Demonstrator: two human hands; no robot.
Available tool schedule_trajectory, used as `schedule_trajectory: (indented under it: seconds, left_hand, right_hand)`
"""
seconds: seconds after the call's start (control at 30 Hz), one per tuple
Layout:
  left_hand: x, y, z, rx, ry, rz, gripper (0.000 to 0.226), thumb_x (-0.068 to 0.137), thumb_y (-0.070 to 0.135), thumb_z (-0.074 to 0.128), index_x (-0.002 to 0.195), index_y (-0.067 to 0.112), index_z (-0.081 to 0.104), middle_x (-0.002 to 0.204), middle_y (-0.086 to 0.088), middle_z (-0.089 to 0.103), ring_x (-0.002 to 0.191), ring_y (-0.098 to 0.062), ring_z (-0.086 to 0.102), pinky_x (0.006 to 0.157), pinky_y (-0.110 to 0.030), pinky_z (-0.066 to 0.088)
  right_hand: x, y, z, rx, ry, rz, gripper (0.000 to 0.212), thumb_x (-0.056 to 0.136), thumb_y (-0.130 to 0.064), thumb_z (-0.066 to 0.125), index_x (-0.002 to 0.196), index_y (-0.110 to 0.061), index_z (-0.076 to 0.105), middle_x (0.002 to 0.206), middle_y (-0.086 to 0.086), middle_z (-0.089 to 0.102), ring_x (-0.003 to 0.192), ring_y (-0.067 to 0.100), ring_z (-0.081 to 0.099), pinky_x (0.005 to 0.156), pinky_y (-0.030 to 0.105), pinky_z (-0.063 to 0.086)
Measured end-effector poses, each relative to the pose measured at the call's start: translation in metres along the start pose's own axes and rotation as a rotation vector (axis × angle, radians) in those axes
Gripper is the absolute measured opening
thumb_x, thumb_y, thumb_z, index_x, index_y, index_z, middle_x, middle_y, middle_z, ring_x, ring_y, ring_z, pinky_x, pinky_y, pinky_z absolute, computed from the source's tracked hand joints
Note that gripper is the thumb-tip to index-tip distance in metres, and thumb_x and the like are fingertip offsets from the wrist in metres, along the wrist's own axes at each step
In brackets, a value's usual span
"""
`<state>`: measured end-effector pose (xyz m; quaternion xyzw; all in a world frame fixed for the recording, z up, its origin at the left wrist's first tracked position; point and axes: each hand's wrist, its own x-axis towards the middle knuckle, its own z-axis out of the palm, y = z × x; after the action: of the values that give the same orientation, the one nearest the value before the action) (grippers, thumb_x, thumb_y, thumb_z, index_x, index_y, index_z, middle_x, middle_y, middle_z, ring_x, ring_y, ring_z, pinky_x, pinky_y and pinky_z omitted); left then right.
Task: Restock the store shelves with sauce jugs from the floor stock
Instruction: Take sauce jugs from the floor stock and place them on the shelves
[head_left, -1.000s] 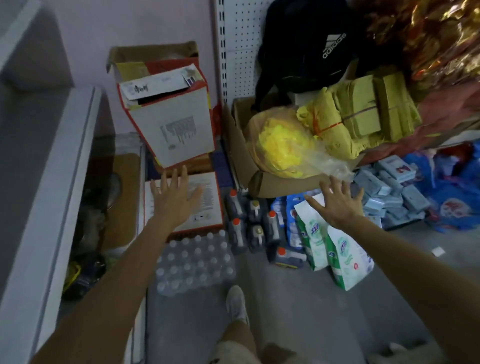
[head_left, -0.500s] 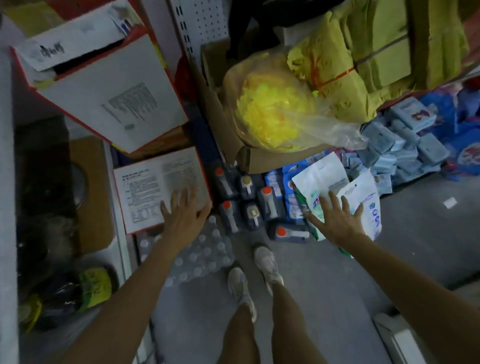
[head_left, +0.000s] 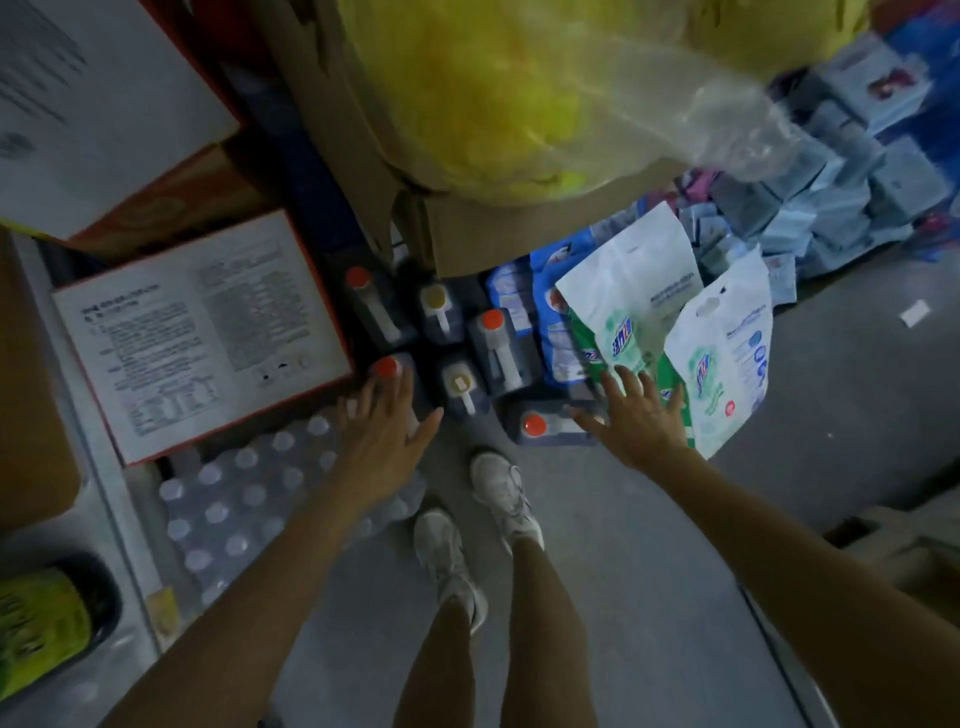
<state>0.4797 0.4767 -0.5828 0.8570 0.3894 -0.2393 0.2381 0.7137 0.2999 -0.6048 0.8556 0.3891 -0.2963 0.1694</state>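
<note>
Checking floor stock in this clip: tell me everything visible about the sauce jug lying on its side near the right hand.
The tipped jug is dark and looks like plastic, with a round orange-red cap in place. It lies on its side on the grey floor, cap pointing left in the picture, just in front of the upright jugs and beside a green-and-white bag. The right hand, fingers spread, hovers over its far end; whether it touches the jug cannot be told.

Six sauce jugs (head_left: 498, 353), two green-white bags (head_left: 631, 291)
</note>
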Motion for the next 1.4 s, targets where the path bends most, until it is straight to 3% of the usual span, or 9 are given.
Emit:
schedule_trajectory:
  seconds: [0.17, 0.3, 0.4, 0.5, 0.57, 0.77, 1.17, 1.3, 1.4]
  left_hand:
    - [0.031, 0.001, 0.08, -0.07, -0.13, 0.022, 0.076, 0.095, 0.063, 0.019, 0.153, 0.021, -0.004, 0.161, -0.002, 0.006, 0.147, -0.026, 0.007, 0.116, -0.053, 0.006]
    - [0.047, -0.005, 0.13, 0.014, -0.222, 0.081, 0.105, 0.066, 0.076, -0.03, 0.153, 0.023, -0.004, 0.161, -0.005, -0.009, 0.147, -0.029, -0.004, 0.117, -0.052, 0.005]
    - [0.062, -0.004, 0.158, -0.04, -0.244, 0.026, 0.091, 0.079, 0.074, -0.014, 0.153, 0.022, -0.005, 0.161, -0.006, -0.004, 0.147, -0.03, 0.001, 0.114, -0.053, 0.01]
    - [0.075, -0.001, 0.174, 0.07, -0.209, 0.154, 0.104, 0.071, 0.069, -0.032, 0.153, 0.023, 0.012, 0.159, -0.019, 0.008, 0.141, -0.046, 0.016, 0.107, -0.066, 0.02]
    - [0.085, -0.007, 0.19, 0.117, -0.217, 0.135, 0.118, 0.056, 0.073, -0.039, 0.154, 0.022, 0.003, 0.16, -0.012, 0.0, 0.145, -0.038, 0.003, 0.112, -0.059, 0.01]
    - [0.094, -0.001, 0.205, -0.025, -0.192, 0.046, 0.105, 0.062, 0.073, -0.01, 0.153, 0.02, -0.005, 0.161, -0.003, 0.007, 0.147, -0.025, 0.0, 0.116, -0.048, 0.001]
    - [0.072, -0.006, 0.182, -0.062, -0.241, 0.107, 0.112, 0.06, 0.081, 0.003, 0.152, 0.018, -0.009, 0.161, -0.006, 0.001, 0.148, -0.025, -0.003, 0.117, -0.044, 0.005]
    - [0.064, -0.001, 0.157, -0.108, -0.253, 0.137, 0.104, 0.086, 0.066, 0.046, 0.149, 0.016, -0.018, 0.161, -0.005, -0.006, 0.148, -0.022, -0.006, 0.117, -0.04, 0.006]
    - [0.054, 0.002, 0.132, -0.178, -0.208, 0.166, 0.109, 0.085, 0.053, 0.06, 0.149, 0.015, -0.019, 0.161, -0.004, -0.009, 0.148, -0.022, -0.007, 0.117, -0.04, 0.005]
  right_hand:
    - [0.032, 0.003, 0.074, -0.006, 0.002, -0.059, 0.104, 0.071, -0.085, 0.009, 0.151, -0.02, 0.018, 0.156, 0.005, 0.025, 0.142, 0.027, 0.025, 0.111, 0.063, 0.015]
    - [0.059, 0.005, 0.124, -0.012, -0.033, -0.074, 0.095, 0.078, -0.081, 0.031, 0.152, -0.022, 0.018, 0.156, 0.005, 0.023, 0.142, 0.028, 0.023, 0.109, 0.065, 0.018]
    - [0.084, 0.003, 0.15, -0.013, -0.079, -0.075, 0.098, 0.075, -0.082, 0.034, 0.152, -0.023, 0.016, 0.156, 0.006, 0.019, 0.143, 0.03, 0.019, 0.107, 0.068, 0.017]
    - [0.111, 0.001, 0.165, -0.015, -0.106, -0.082, 0.094, 0.077, -0.076, 0.047, 0.149, -0.021, 0.023, 0.155, 0.006, 0.018, 0.141, 0.03, 0.02, 0.107, 0.068, 0.02]
    - [0.127, 0.003, 0.174, -0.005, -0.132, -0.089, 0.092, 0.075, -0.074, 0.053, 0.146, -0.021, 0.029, 0.154, 0.007, 0.02, 0.14, 0.031, 0.022, 0.107, 0.067, 0.021]
    - [0.137, 0.003, 0.19, 0.088, -0.106, -0.041, 0.062, 0.081, -0.055, 0.064, 0.133, -0.025, 0.053, 0.144, 0.006, 0.031, 0.133, 0.03, 0.032, 0.11, 0.059, 0.023]
    - [0.102, -0.008, 0.16, 0.229, -0.058, -0.125, 0.059, 0.079, -0.058, 0.064, 0.124, -0.021, 0.061, 0.139, 0.004, 0.033, 0.124, 0.027, 0.036, 0.107, 0.042, 0.03]
    - [0.076, -0.013, 0.125, 0.246, -0.047, -0.257, 0.057, 0.078, -0.06, 0.064, 0.117, -0.019, 0.064, 0.136, 0.002, 0.035, 0.123, 0.025, 0.037, 0.103, 0.037, 0.032]
    - [0.053, -0.019, 0.09, 0.271, -0.033, -0.342, 0.054, 0.077, -0.061, 0.065, 0.111, -0.019, 0.066, 0.136, 0.001, 0.036, 0.122, 0.024, 0.038, 0.099, 0.037, 0.037]
